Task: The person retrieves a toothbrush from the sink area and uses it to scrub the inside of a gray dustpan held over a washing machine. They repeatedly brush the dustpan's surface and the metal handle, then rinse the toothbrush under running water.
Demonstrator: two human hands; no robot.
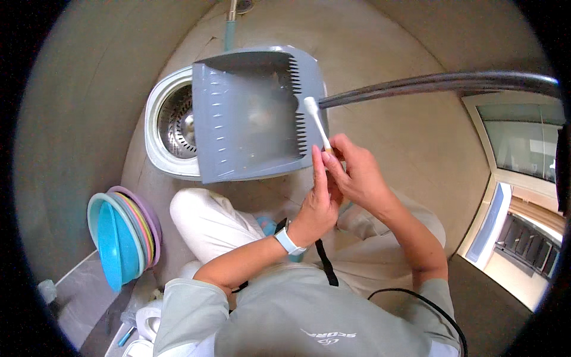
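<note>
My right hand is closed in a pinch on a white toothbrush, its head pointing up and away from me. Just below and to the left, my left hand meets the right, its index finger straight and the other fingers curled. Whatever lies inside that left hand is hidden. Beyond the brush head, a grey dustpan with a row of comb teeth along its right side rests on a white mop bucket. Dust or residue marks the pan's inner face. The bucket's metal spin basket shows at the left.
A dark pole runs from the dustpan's right side to the far right. Several coloured basins stand stacked against the left wall. Behind the bucket rises a teal and metal pole. A glazed cabinet is at the right.
</note>
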